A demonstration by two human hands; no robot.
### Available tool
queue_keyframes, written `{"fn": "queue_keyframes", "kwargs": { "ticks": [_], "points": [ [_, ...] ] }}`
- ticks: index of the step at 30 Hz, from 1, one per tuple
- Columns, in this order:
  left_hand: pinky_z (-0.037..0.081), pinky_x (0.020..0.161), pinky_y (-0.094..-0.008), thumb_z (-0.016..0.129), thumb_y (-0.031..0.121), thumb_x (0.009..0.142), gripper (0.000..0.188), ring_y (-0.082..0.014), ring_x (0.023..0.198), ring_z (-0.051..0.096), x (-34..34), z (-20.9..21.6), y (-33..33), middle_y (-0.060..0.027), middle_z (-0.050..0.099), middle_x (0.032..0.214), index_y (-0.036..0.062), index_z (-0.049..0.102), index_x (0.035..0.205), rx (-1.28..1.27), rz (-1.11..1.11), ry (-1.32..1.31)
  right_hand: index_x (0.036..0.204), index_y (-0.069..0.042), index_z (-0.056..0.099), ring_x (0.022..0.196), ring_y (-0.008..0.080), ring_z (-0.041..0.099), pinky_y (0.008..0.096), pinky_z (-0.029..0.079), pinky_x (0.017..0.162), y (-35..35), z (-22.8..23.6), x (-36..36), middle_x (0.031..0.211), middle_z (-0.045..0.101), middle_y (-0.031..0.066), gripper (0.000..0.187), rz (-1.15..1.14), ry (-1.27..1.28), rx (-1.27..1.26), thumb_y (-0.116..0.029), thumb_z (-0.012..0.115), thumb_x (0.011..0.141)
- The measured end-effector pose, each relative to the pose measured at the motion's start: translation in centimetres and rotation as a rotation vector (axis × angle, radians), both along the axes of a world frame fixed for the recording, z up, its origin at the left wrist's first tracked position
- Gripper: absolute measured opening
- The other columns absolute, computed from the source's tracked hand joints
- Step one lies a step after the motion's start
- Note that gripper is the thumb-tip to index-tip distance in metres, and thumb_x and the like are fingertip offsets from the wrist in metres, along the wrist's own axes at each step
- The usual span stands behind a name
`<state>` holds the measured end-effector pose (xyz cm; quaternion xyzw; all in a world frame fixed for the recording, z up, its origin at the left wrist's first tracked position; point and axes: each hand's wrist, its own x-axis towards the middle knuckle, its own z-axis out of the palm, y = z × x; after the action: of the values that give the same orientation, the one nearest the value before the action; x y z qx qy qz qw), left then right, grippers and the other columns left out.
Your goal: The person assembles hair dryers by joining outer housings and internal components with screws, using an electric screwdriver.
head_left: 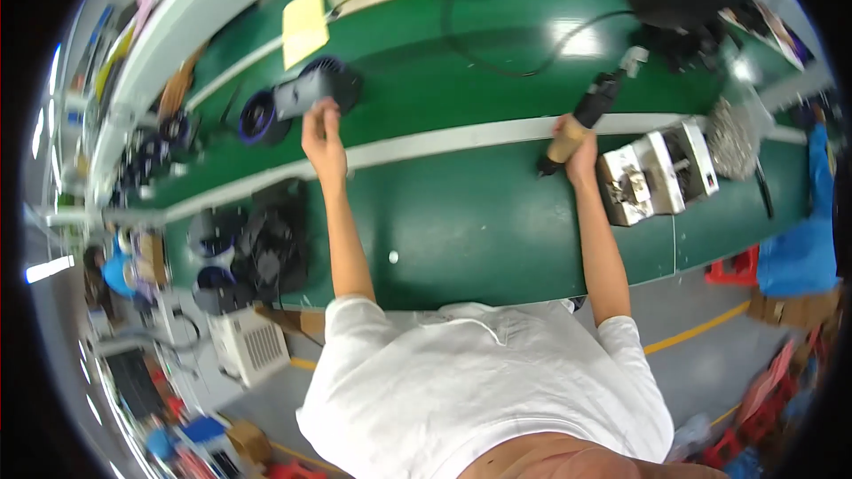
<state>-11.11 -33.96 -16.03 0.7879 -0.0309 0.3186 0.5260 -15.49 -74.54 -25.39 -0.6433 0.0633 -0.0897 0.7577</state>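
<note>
Beyond the white strip (461,137) that crosses the green bench, towards its left end, sits the grey part (302,96) with a round dark piece at each side, one showing a purple rim. My left hand (325,146) reaches over the strip to it, fingertips at its near edge; the blur leaves me unable to tell whether they pinch it or only touch. My right hand (577,149) is wrapped round the tan grip of a power driver (572,135), held over the strip with its narrow dark end on the near side, well apart from the grey part.

I judge this step to be handling the part with the driver ready in hand. The next move seems to call for a sure left hold and the driver's end turned clear of it. Nearer me than the strip, just beside my right hand, stand white trays (666,177) of metal pieces.
</note>
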Motion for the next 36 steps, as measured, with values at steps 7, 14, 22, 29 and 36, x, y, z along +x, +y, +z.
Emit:
{"fn": "queue_keyframes", "kwargs": {
  "ticks": [7, 14, 22, 29, 36],
  "points": [
    [0.044, 0.087, -0.0318, 0.064, 0.011, 0.087, 0.036, -0.0220, 0.102, 0.054, -2.0, -1.5, 5.9, -0.0121, 0.055, 0.110, 0.0012, 0.053, 0.120, 0.094, 0.516, -0.023, 0.092, -0.004, 0.056, 0.073, 0.0131, 0.054, 0.0273, 0.044, 0.068, -0.4, -0.7, -0.2, 0.084, 0.056, 0.0041, 0.026, 0.021, -0.036, 0.147, -0.026, 0.042, 0.096],
    [0.038, 0.098, -0.0423, 0.066, 0.006, 0.081, 0.054, -0.0338, 0.119, 0.042, -0.9, -0.6, 7.7, -0.0197, 0.041, 0.128, 0.0001, 0.044, 0.131, 0.517, 0.467, -0.124, 0.101, -0.001, 0.052, 0.073, 0.0207, 0.056, 0.0352, 0.049, 0.073, 1.3, 1.5, -2.3, 0.083, 0.058, 0.0108, 0.038, -0.085, -0.071, 0.310, -0.034, 0.034, 0.095],
    [0.039, 0.098, -0.0406, 0.061, 0.009, 0.086, 0.050, -0.0292, 0.115, 0.046, -0.2, -3.3, 5.7, -0.0175, 0.042, 0.130, -0.0010, 0.041, 0.132, 0.279, 0.483, -0.163, 0.103, -0.002, 0.052, 0.073, 0.0219, 0.056, 0.0365, 0.049, 0.072, 1.5, 1.2, -2.3, 0.081, 0.058, 0.0112, 0.042, -0.102, -0.066, 0.315, -0.037, 0.029, 0.095],
    [0.046, 0.087, -0.0329, 0.052, 0.005, 0.091, 0.042, -0.0191, 0.097, 0.055, -2.3, -5.8, -11.8, -0.0109, 0.052, 0.112, 0.0034, 0.040, 0.131, -0.298, -0.229, 0.091, 0.104, -0.002, 0.052, 0.070, 0.0197, 0.054, 0.0344, 0.047, 0.068, 1.6, 2.0, -2.1, 0.079, 0.055, 0.0091, 0.047, -0.160, -0.088, 0.276, -0.042, 0.026, 0.097],
    [0.048, 0.079, -0.0310, 0.053, 0.005, 0.092, 0.047, -0.0174, 0.085, 0.059, -1.2, -7.7, -23.8, -0.0090, 0.058, 0.100, 0.0049, 0.034, 0.136, -0.347, -0.826, 0.369, 0.107, -0.002, 0.051, 0.064, 0.0195, 0.053, 0.0322, 0.047, 0.060, 2.6, 2.2, -2.1, 0.077, 0.055, 0.0094, 0.060, -0.252, -0.148, 0.289, -0.053, 0.023, 0.097]
  ]
}}
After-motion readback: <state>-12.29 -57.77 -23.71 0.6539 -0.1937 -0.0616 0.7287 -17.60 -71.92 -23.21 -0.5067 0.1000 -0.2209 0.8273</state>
